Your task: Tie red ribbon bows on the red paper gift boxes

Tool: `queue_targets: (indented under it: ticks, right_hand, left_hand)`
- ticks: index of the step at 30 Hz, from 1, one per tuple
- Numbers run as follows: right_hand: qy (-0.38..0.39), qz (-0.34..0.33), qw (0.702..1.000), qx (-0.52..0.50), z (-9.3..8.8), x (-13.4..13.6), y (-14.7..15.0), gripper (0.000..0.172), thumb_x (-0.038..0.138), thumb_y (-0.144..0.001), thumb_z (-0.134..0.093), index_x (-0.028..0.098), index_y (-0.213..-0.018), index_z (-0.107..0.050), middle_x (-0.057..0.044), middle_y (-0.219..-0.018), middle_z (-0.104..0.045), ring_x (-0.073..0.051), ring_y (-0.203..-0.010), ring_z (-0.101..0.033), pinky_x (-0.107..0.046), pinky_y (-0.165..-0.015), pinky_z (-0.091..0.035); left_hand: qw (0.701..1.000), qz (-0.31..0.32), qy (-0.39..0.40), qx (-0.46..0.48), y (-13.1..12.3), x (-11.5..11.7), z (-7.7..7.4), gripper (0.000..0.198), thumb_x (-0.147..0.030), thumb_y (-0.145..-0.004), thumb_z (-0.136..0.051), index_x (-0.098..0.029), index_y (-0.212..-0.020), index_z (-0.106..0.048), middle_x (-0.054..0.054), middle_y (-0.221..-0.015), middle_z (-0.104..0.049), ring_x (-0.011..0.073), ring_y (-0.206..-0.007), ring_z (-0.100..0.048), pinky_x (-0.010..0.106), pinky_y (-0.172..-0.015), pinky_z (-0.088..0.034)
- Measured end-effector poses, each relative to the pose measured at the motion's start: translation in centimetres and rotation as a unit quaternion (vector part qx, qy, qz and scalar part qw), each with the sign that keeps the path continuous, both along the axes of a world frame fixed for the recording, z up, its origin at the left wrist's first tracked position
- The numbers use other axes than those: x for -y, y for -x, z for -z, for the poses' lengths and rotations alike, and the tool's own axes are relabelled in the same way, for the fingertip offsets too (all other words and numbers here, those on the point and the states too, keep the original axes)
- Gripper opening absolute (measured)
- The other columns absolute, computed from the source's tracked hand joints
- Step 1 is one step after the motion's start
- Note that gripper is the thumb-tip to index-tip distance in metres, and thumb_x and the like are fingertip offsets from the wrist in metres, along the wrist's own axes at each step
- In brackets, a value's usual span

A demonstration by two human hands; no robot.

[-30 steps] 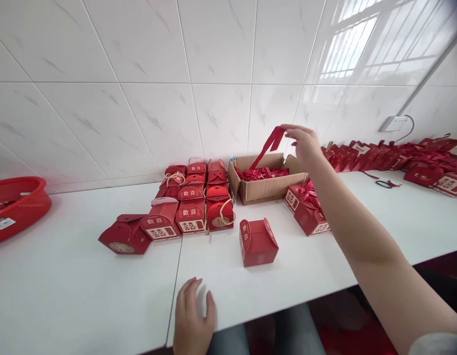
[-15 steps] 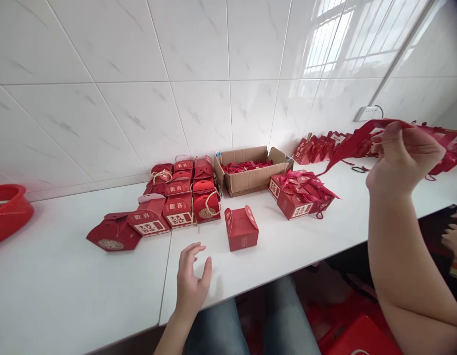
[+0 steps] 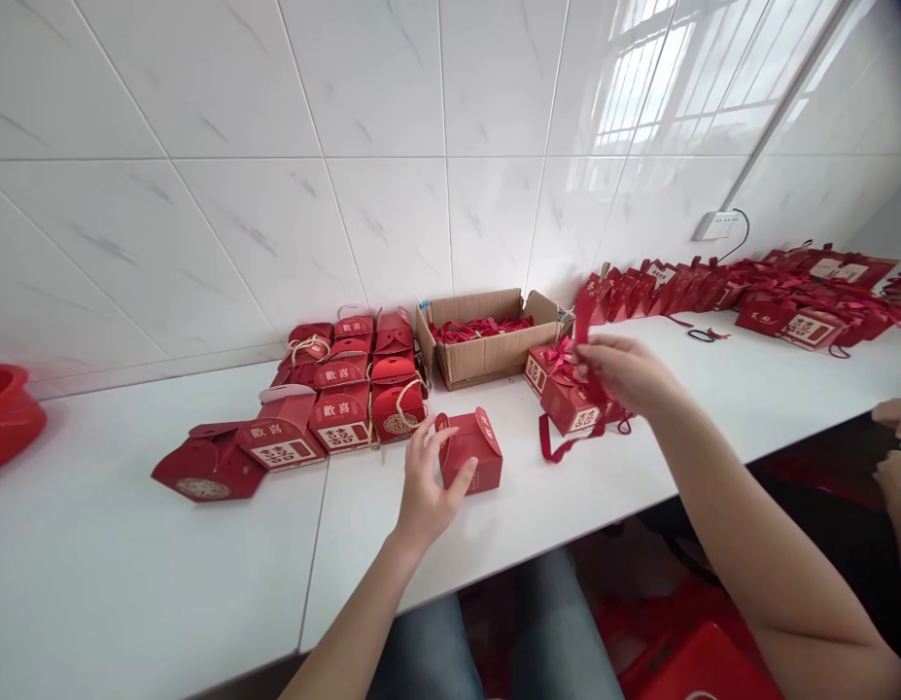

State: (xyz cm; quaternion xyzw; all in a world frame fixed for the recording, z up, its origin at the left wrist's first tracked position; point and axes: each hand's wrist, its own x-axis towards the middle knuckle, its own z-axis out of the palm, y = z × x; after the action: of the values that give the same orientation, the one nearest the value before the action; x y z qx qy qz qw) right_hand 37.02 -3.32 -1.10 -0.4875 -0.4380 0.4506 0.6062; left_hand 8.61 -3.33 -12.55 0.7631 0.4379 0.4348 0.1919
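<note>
My left hand (image 3: pixel 432 486) is at the left side of a small red gift box (image 3: pixel 480 449), its fingers curved and apart. The thumb lies across the box's front, and the fingertips are by its upper left edge; whether they press on it I cannot tell. In my right hand (image 3: pixel 621 369), pinched between thumb and fingers, is a dark red ribbon (image 3: pixel 583 316). A length of it stands above the fingers, and a loop hangs towards the table. Behind that hand are red boxes with ribbon bows (image 3: pixel 559 389), partly hidden by it.
A cardboard carton (image 3: pixel 486 367) of red ribbons stands by the tiled wall. Rows of red boxes (image 3: pixel 340 418) fill the left middle. More beribboned boxes (image 3: pixel 807 321) lie far right, near a black ring (image 3: pixel 702 335). A red basin (image 3: pixel 13 418) is at left. Another person's hands (image 3: pixel 898 447) show at right.
My right hand has come left and down with the ribbon, from the far right to beside the bowed boxes. The left hand has moved up and right to the single box.
</note>
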Motion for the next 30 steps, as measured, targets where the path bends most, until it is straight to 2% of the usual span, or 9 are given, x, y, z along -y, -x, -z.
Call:
queue_targets:
  ticks: [2, 4, 8, 11, 15, 19, 23, 30]
  right_hand:
    - [0.04, -0.06, 0.997, 0.038, 1.8, -0.5, 1.4, 0.027, 0.039, -0.066, -0.075, 0.015, -0.071, -0.064, -0.001, -0.063, -0.057, -0.009, -0.054, -0.051, -0.023, -0.052, -0.043]
    - [0.057, -0.09, 0.992, 0.064, 3.2, -0.7, 2.5, 0.031, 0.044, -0.07, -0.071, 0.015, -0.069, -0.061, 0.0, -0.062, -0.056, -0.009, -0.053, -0.048, -0.024, -0.052, -0.041]
    - [0.081, -0.102, 0.988, 0.084, 5.1, -0.4, 3.8, 0.034, 0.047, -0.073, -0.067, 0.015, -0.068, -0.058, -0.002, -0.066, -0.058, -0.011, -0.058, -0.051, -0.025, -0.055, -0.039]
    - [0.081, -0.123, 0.986, 0.072, 6.3, 0.4, 4.5, 0.032, 0.044, -0.076, -0.065, 0.015, -0.065, -0.057, -0.001, -0.065, -0.057, -0.011, -0.06, -0.051, -0.027, -0.061, -0.04]
    - [0.089, -0.139, 0.983, 0.08, 7.7, 1.9, 5.8, 0.032, 0.043, -0.079, -0.061, 0.015, -0.064, -0.058, -0.002, -0.066, -0.057, -0.011, -0.063, -0.049, -0.027, -0.064, -0.038]
    - [0.1, -0.14, 0.984, 0.048, 8.6, 3.2, 6.8, 0.032, 0.044, -0.081, -0.057, 0.016, -0.065, -0.058, -0.002, -0.068, -0.057, -0.013, -0.067, -0.05, -0.028, -0.065, -0.039]
    - [0.103, -0.166, 0.98, 0.044, 8.7, 4.0, 7.3, 0.031, 0.043, -0.081, -0.057, 0.017, -0.064, -0.058, -0.002, -0.067, -0.056, -0.013, -0.065, -0.048, -0.028, -0.066, -0.038]
    - [0.101, -0.198, 0.974, 0.036, 9.2, 4.1, 8.7, 0.032, 0.042, -0.08, -0.057, 0.016, -0.062, -0.058, -0.002, -0.064, -0.054, -0.014, -0.064, -0.046, -0.029, -0.066, -0.035]
  left_hand:
    - [1.0, 0.005, 0.015, 0.003, -0.6, -0.2, 0.3, 0.038, -0.032, -0.082, -0.058, -0.023, -0.119, -0.051, 0.011, -0.14, -0.039, 0.026, -0.13, -0.038, 0.047, -0.107, -0.035]
    - [1.0, 0.015, 0.013, -0.01, -0.9, -0.6, 0.6, 0.041, -0.025, -0.083, -0.054, -0.022, -0.124, -0.049, 0.012, -0.141, -0.039, 0.0263, -0.131, -0.038, 0.047, -0.107, -0.036]
    - [0.998, 0.018, 0.0, -0.066, -0.8, -1.5, 0.9, 0.04, -0.012, -0.079, -0.046, -0.02, -0.117, -0.055, 0.012, -0.14, -0.042, 0.0288, -0.132, -0.037, 0.05, -0.106, -0.037]
    - [0.992, 0.018, -0.013, -0.12, -0.5, -1.9, 0.9, 0.038, -0.009, -0.078, -0.044, -0.018, -0.11, -0.062, 0.012, -0.136, -0.048, 0.0305, -0.131, -0.038, 0.051, -0.106, -0.038]
    - [0.988, 0.019, -0.017, -0.156, -0.1, -2.2, 0.7, 0.039, -0.009, -0.078, -0.042, -0.017, -0.109, -0.064, 0.01, -0.134, -0.051, 0.0304, -0.132, -0.038, 0.049, -0.104, -0.042]
    - [0.986, 0.022, -0.02, -0.166, 0.3, -2.5, 0.5, 0.04, -0.007, -0.078, -0.038, -0.016, -0.107, -0.065, 0.01, -0.133, -0.053, 0.0282, -0.129, -0.042, 0.045, -0.103, -0.045]
    - [0.987, 0.046, -0.03, -0.154, 1.1, -2.7, 0.3, 0.04, -0.004, -0.077, -0.037, -0.017, -0.101, -0.067, 0.009, -0.131, -0.055, 0.0253, -0.126, -0.048, 0.042, -0.101, -0.046]
    - [0.99, 0.082, 0.003, -0.116, 1.7, -2.3, -0.8, 0.045, -0.001, -0.072, -0.038, -0.02, -0.101, -0.067, 0.008, -0.129, -0.057, 0.0222, -0.12, -0.054, 0.038, -0.096, -0.051]
